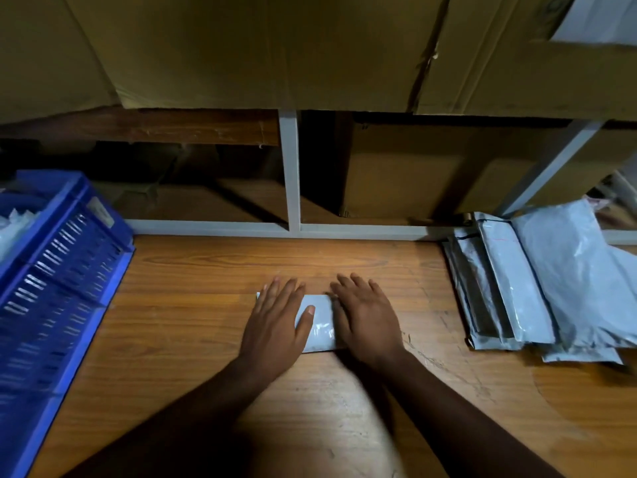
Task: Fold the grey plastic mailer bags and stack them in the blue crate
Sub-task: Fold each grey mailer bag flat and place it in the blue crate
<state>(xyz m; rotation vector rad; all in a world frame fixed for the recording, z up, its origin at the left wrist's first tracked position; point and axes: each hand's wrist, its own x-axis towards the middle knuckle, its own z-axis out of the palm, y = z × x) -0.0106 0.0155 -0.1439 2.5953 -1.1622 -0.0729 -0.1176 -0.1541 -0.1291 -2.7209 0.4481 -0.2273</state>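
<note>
On the wooden table [193,346] right in front of me lies the folded mailer bag [319,322], a small grey rectangle of glossy plastic that catches a streak of light near its middle. My left hand [275,326] lies flat on its left half, fingers straight and close together, thumb stretched across the plastic. My right hand [365,319] presses flat on its right edge, fingers spread a little and pointing away from me. Neither hand curls round the bag; both only press it down, and they cover most of it, so I cannot make out its side edges.

To my right, well apart, a loose pile of unfolded mailer bags [537,281] sprawls on the table, crinkled and shiny, some with dark trim along an edge; the frame cuts off its far side. At my left stands the blue crate [65,281], hard plastic with slotted walls, only partly in view; something pale lies inside, too blurred to tell. Beyond the table runs a grey metal shelf frame [291,174], with brown cardboard boxes [241,50] above it and in shadow behind.
</note>
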